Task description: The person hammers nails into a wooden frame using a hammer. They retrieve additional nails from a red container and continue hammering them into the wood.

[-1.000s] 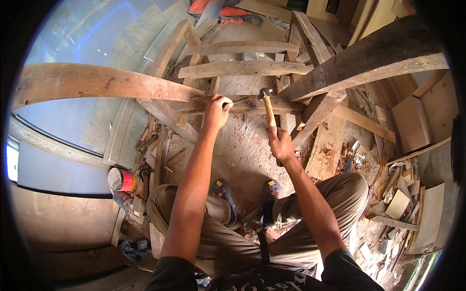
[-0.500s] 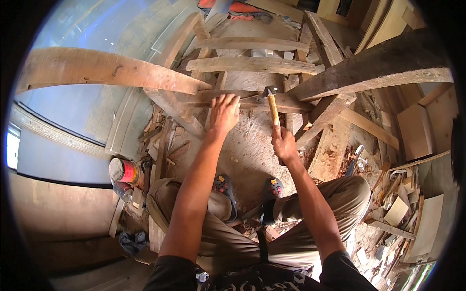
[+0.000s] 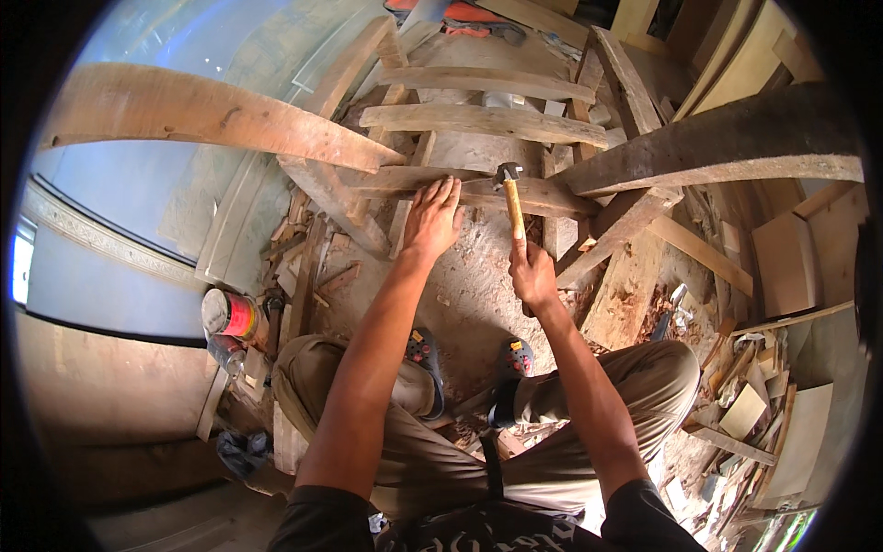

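My right hand (image 3: 533,274) is wrapped round the yellowish wooden handle of a hammer (image 3: 516,213). The hammer stands nearly upright, and its dark metal head appears in front of a wooden crossbar (image 3: 538,196). Whether the head touches the bar I cannot tell. Farther left, my left hand (image 3: 432,221) lies palm down with its fingers stretched onto the same crossbar. The bar belongs to a rough wooden frame, whose long curved beams (image 3: 216,118) reach toward me on both sides. Beyond it run two more crossbars (image 3: 483,122).
Bluish panels (image 3: 110,221) lean along the left. A can with a red label (image 3: 241,316) stands by my left knee. Wood scraps (image 3: 745,409) are heaped at the right, and boards (image 3: 786,262) stand behind them. A plank (image 3: 625,285) lies on the dusty floor.
The view has tilted slightly. The left hand's fingers have shifted a little along the crossbar. The hammer stays in the right hand at almost the same place.
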Tool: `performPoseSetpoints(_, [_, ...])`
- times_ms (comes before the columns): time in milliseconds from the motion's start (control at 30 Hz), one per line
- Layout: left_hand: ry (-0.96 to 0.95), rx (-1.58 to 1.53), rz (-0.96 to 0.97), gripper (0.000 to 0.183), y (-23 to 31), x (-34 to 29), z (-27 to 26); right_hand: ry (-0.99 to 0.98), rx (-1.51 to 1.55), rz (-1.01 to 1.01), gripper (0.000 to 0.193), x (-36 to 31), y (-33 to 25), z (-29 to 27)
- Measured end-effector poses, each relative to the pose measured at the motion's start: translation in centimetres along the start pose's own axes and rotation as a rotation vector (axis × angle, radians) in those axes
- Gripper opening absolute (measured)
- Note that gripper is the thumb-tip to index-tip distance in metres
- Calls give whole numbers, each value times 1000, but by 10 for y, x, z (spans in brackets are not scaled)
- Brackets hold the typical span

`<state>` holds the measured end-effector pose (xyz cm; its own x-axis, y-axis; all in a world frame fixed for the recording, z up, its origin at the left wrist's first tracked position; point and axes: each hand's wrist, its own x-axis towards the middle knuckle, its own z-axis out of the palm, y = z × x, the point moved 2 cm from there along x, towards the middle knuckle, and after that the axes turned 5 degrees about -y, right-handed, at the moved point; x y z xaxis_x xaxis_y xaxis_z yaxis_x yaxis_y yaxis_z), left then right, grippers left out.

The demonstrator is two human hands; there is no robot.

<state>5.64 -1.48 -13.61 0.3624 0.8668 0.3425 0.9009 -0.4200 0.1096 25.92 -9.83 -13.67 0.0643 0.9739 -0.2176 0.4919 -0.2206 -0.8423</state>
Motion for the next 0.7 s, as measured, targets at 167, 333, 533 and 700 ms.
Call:
performPoseSetpoints(167, [-33, 51, -7, 48, -2, 3, 5, -14, -50, -35, 80, -2, -44, 0])
performPoseSetpoints(333, [-15, 40, 10, 45, -5, 7, 13, 70, -69, -156, 72, -5, -61, 6])
performPoseSetpoints(533, [-118, 17, -49, 49, -2, 6, 13, 53, -151, -127, 66, -7, -87, -3])
performPoseSetpoints(700, [-111, -18, -30, 53, -2, 10, 14, 45, -105, -286, 57, -7, -75, 1])
